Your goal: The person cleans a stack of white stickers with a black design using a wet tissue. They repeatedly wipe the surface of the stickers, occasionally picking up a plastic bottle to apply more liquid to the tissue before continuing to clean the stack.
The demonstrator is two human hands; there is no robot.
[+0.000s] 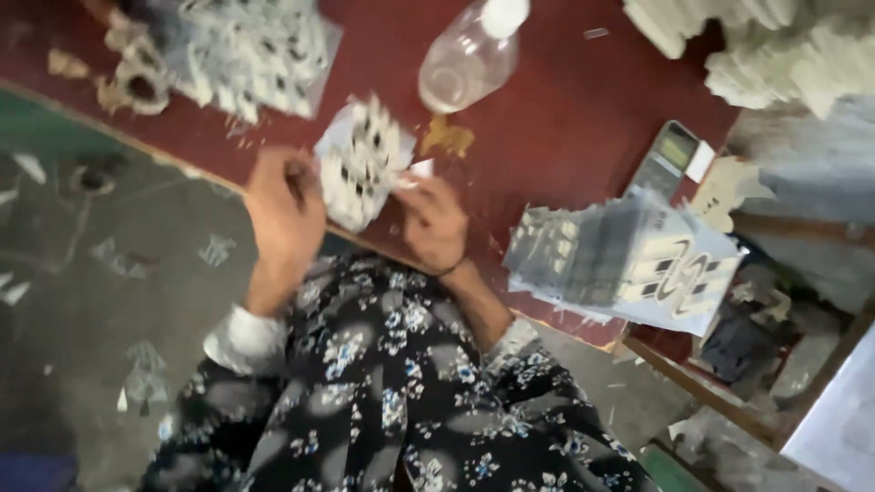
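Note:
A small clear packet of white pieces with dark marks is held over the near edge of a dark red tabletop. My left hand grips its left side with the fingers curled. From the right, my right hand pinches the packet's lower corner. The picture is blurred, so the pieces' shape is unclear. Both sleeves are dark with a flower print and white cuffs.
On the table lie a clear plastic bottle, a larger bag of similar white pieces, brownish rings, a calculator, a pack of printed sheets and white stacks. Grey floor is at left.

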